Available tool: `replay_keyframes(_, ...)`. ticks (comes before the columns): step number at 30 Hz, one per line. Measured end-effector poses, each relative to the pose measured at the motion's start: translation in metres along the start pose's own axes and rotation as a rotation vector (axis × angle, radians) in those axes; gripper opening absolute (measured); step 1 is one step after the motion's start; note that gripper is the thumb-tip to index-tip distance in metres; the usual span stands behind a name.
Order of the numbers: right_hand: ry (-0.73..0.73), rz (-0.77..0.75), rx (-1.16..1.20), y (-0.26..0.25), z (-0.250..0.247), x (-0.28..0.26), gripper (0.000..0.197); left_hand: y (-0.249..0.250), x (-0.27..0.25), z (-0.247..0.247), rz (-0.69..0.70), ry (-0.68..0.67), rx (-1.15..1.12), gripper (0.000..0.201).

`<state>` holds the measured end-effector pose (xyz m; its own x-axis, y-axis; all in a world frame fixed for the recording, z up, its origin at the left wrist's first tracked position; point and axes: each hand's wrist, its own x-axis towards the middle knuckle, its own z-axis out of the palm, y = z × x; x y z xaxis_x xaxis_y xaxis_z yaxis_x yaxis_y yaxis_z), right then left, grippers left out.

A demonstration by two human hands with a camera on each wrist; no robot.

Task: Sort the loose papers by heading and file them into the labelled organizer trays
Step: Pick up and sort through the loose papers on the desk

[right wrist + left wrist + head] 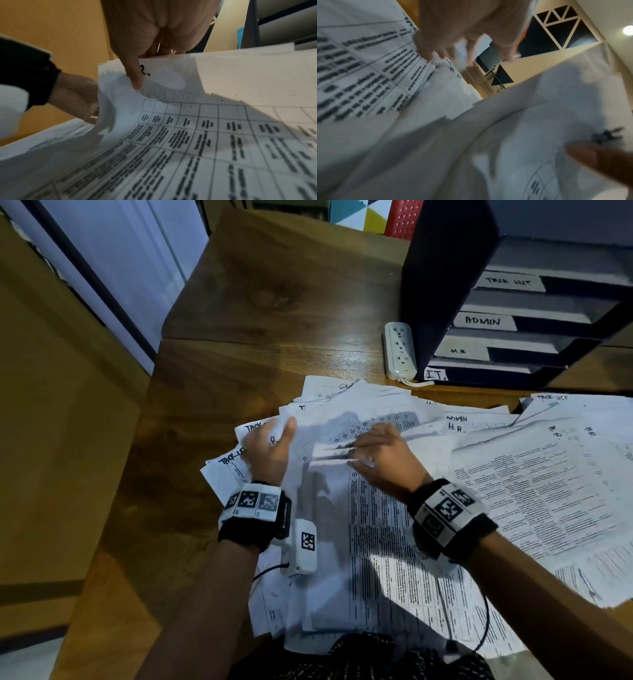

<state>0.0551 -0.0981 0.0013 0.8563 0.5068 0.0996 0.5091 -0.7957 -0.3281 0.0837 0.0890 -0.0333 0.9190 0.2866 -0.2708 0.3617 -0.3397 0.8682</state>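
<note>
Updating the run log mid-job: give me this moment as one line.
stage: sorting | right hand pinches top edge of sheet | left hand on paper pile, grip unclear | organizer beyond, untouched
</note>
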Motion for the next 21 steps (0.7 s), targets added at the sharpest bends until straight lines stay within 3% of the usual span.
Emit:
replay_keyframes(1,-0.019,-0.018,-0.027,0.001,0.004,-0.003,0.013,-0.003,0.002,-0.003,-0.136,0.132,0.101,0.058)
replay_keyframes(3,-0.063,-0.006,-0.053,-0.001,0.008,-0.008,0.018,-0.008,0.004,-0.006,-0.311,0.159,0.102,0.047)
replay_keyframes(6,-0.054,0.017,-0.033,-0.005,0.006,-0.013,0.027,-0.011,0.000,0.000,-0.210,0.066,-0.009,0.027)
replay_keyframes(11,0.049,0.048,0.025,-0.007,-0.008,-0.012,0.027,0.006,-0.020,0.002,-0.082,0.105,-0.074,0.011)
replay_keyframes(14,0.068,0.139,0.061,-0.008,-0.027,-0.005,0.027,0.025,-0.033,-0.004,0.121,0.074,-0.144,0.045)
replay_keyframes(17,0.077,0.148,0.059,-0.008,-0.048,0.002,0.026,0.049,-0.041,-0.012,0.373,-0.037,-0.024,0.056)
replay_keyframes(19,0.071,0.141,0.055,-0.007,-0.060,0.004,0.024,0.065,-0.042,-0.016,0.392,-0.169,-0.043,0.043)
replay_keyframes(21,0.052,0.111,0.015,-0.006,-0.070,0.006,0.025,0.077,-0.042,-0.019,0.326,-0.318,-0.233,0.021)
